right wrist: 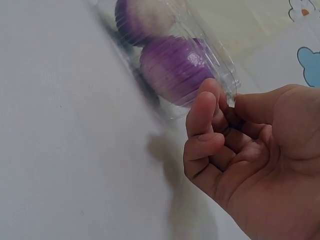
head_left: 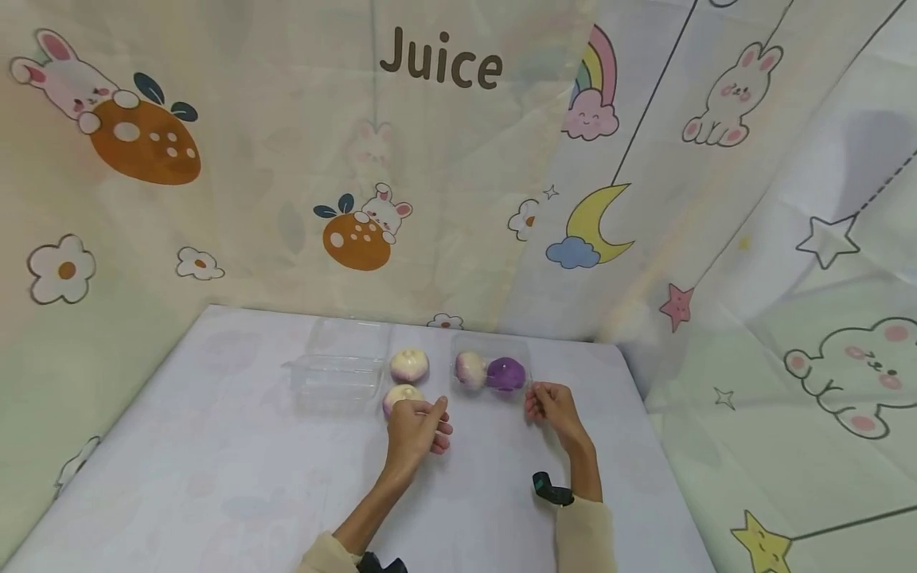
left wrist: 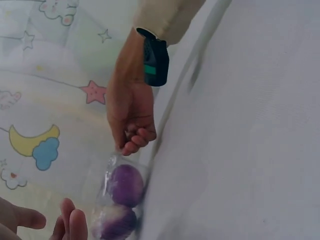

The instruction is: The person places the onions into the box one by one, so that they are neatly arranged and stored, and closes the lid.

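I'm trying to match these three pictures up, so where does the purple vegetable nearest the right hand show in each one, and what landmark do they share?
Head: purple vegetable just right of centre, below the middle.
Left wrist: low, left of centre.
Right wrist: upper middle, seen through clear plastic.
Shared landmark: the right hand, pinching the end of the clear box.
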`<action>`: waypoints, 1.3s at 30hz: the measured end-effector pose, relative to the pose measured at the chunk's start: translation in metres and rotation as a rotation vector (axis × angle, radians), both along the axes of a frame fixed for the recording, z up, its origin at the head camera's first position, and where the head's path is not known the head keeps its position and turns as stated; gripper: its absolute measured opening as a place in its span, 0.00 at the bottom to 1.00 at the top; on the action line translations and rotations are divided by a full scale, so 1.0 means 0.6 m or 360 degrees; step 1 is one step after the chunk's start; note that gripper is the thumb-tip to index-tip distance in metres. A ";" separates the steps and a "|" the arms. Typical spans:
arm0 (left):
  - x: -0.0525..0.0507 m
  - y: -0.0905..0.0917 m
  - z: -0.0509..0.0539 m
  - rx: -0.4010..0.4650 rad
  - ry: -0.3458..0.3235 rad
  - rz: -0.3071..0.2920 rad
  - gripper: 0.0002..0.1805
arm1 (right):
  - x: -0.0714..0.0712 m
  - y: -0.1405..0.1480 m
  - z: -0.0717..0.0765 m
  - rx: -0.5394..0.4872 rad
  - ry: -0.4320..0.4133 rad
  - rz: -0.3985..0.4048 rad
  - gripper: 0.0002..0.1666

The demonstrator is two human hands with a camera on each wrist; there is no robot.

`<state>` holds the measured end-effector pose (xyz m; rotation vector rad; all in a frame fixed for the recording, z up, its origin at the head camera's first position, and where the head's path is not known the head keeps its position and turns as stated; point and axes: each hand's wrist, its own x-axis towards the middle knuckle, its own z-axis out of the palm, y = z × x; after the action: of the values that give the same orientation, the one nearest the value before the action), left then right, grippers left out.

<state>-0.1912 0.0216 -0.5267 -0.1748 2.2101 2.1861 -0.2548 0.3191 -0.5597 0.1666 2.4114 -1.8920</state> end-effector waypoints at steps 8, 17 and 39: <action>0.001 -0.038 0.060 -0.0228 0.0195 0.0026 0.23 | 0.002 -0.004 0.004 -0.0043 -0.0016 -0.0010 0.28; -0.007 -0.130 0.130 -0.0339 0.0291 0.0165 0.22 | 0.010 -0.005 0.008 0.0018 -0.0032 -0.0052 0.35; -0.055 -0.367 0.161 -0.0518 0.0251 0.0609 0.25 | 0.015 0.008 0.013 0.0232 0.0103 -0.0199 0.31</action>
<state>-0.2245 -0.1987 -0.4304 -0.4854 2.8174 2.0384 -0.2461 0.3239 -0.5519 0.2753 2.6417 -1.7946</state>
